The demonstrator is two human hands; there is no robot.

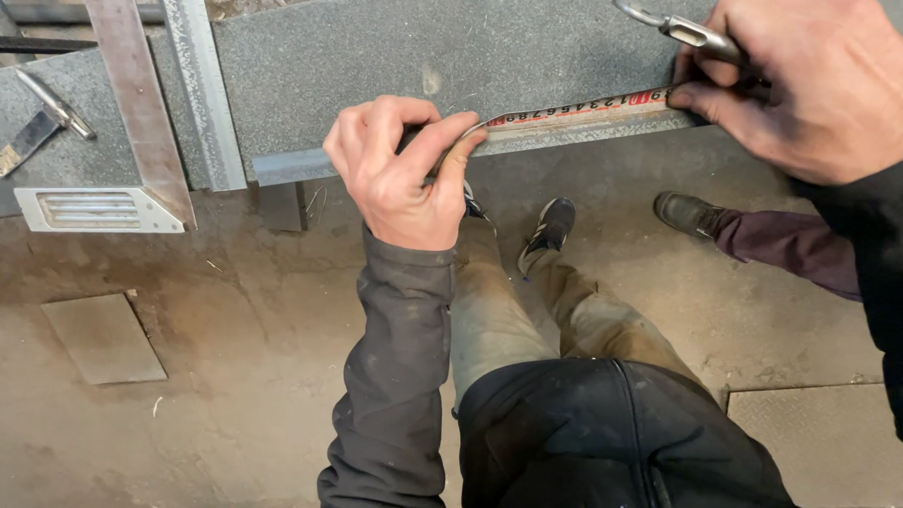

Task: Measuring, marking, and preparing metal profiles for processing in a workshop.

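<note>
Grey speckled slab (379,51) over dusty concrete floor (217,376); both grips pinch tape measure (576,113).

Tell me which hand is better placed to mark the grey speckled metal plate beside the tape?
Right, probably: the right hand grips a slim silver metal tool over the numbered measuring tape, while the left hand is busy pinching that tape against the plate edge.

Open grey bench (399,42) surface behind the tape measure (577,110), free for passage between both hands. Blocked at left by an upright steel bar (199,85) and a rusty flat bar (137,103). Further left, a small metal tool (51,105) lying in the way. Below the bench edge, bare floor (217,376), interrupted by another person's shoe (688,212).
</note>
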